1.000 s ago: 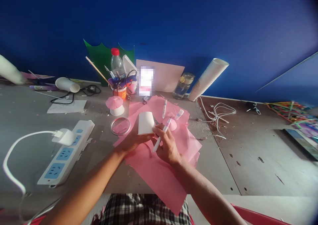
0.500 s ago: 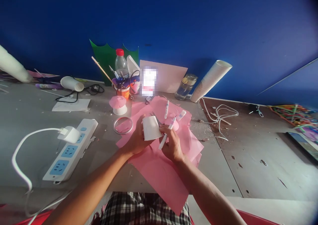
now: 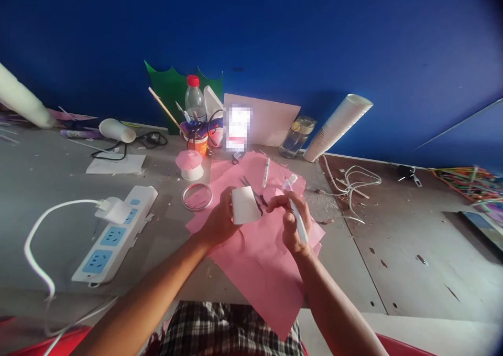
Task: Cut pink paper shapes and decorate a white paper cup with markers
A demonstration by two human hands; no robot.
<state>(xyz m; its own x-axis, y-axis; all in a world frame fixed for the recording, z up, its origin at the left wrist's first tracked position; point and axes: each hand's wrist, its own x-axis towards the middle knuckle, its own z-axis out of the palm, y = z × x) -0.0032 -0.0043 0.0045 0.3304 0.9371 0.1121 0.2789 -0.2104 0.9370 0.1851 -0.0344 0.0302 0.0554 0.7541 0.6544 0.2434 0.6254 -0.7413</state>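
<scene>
A white paper cup (image 3: 245, 205), upside down or tilted, is gripped by my left hand (image 3: 220, 220) over the pink paper (image 3: 255, 261). To its right, my right hand (image 3: 296, 220) holds a white marker (image 3: 299, 224) slanted through the fingers, apart from the cup. Small dark-handled scissors (image 3: 257, 201) lie on the paper between the hands, partly behind the cup. Another white marker (image 3: 266, 172) rests on the sheets farther back, and a white cap-like piece (image 3: 291, 180) shows just beyond my right hand.
A silver ring (image 3: 197, 196) and a small cup with a pink top (image 3: 189, 163) stand at left, near a power strip (image 3: 115, 235). Behind are a blurred bright screen (image 3: 238, 128), a water bottle (image 3: 297, 137) and a leaning stack of paper cups (image 3: 338, 128).
My right hand has moved right, away from the cup, taking the marker with it. The marker's slant has changed. My left hand still holds the cup, which has shifted slightly right in view.
</scene>
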